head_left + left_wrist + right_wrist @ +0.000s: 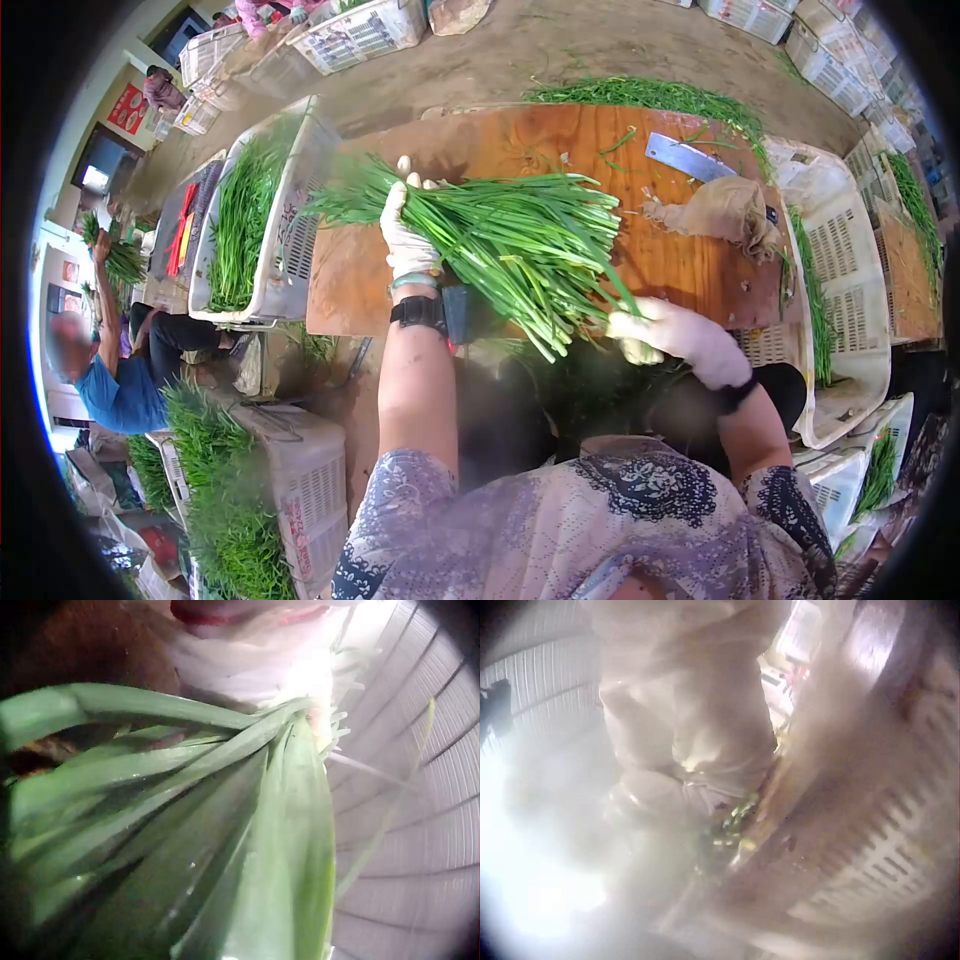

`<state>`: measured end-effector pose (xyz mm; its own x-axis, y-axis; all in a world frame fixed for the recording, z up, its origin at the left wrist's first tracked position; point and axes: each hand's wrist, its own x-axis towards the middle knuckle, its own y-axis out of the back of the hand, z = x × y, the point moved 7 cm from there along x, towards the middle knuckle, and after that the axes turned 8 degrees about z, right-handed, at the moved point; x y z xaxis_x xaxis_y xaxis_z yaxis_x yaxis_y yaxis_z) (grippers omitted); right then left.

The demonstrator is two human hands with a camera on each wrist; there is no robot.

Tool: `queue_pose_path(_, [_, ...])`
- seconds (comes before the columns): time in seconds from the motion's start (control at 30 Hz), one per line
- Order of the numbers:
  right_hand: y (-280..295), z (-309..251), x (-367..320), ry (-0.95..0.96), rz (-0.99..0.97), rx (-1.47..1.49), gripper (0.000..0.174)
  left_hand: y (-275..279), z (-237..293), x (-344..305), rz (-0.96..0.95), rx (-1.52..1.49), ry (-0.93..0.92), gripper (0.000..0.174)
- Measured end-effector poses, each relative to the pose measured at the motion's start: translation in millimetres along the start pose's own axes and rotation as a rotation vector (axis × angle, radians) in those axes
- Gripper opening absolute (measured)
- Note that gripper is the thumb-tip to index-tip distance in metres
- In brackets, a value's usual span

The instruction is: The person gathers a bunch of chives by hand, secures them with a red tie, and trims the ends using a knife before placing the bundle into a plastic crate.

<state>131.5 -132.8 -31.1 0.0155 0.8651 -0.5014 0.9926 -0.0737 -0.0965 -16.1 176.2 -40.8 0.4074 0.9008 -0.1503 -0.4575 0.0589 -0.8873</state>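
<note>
My gloved left hand (408, 232) grips a large bunch of garlic chives (530, 235) round its leafy part, over the wooden board. The pale cut ends fan out to the right and toward me. In the left wrist view, broad green leaves (289, 847) spread out from the white glove (247, 667). Close to the stem ends, my gloved right hand (685, 338) has its fingers curled, pinching a thin green strand that runs up to the bunch. The right wrist view shows this glove (690, 712) hazily, with bits of green below its fingers.
A cleaver (688, 158) and a brown cloth bundle (725, 215) lie on the board (480, 130). More chives are heaped at its far edge. White crates (300, 180) of greens flank the board, the right one (845, 240) close by. Another person (125, 390) sits at left.
</note>
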Motion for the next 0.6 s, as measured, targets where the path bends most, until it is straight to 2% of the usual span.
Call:
queue_pose_path(0.1, [41, -5, -43, -0.074, 0.182, -0.126, 0.027, 3, 7, 4, -0.011, 0.032, -0.04, 0.042])
queue_pose_path(0.13, [53, 1, -37, 0.056, 0.287, -0.072, 0.028, 2, 7, 3, -0.005, 0.036, -0.043, 0.043])
queue_pose_path(0.23, [3, -28, -1, 0.176, 0.448, 0.07, 0.035, -7, 3, 0, 0.004, 0.045, -0.044, 0.042])
queue_pose_path(0.3, [-31, -25, 44, 0.148, 0.336, -0.29, 0.031, -9, 1, 1, 0.007, 0.032, -0.026, 0.042])
queue_pose_path(0.37, [-52, -49, 53, 0.401, 0.504, -0.596, 0.032, -11, -1, -1, 0.017, 0.039, -0.03, 0.04])
queue_pose_path(0.4, [-51, -34, 71, 0.376, 0.544, -0.525, 0.029, -10, -1, -1, 0.014, 0.052, -0.033, 0.037])
queue_pose_path(0.5, [-54, -21, 72, 0.498, 0.443, -0.238, 0.025, -5, -1, 0, 0.034, 0.068, -0.039, 0.034])
queue_pose_path(0.53, [-54, -30, 51, 0.588, 0.46, -0.313, 0.029, -2, -2, 2, 0.04, 0.061, -0.028, 0.035])
queue_pose_path(0.6, [-56, -17, 30, 0.47, 0.268, -0.278, 0.024, 1, -2, 4, 0.057, 0.045, -0.016, 0.037])
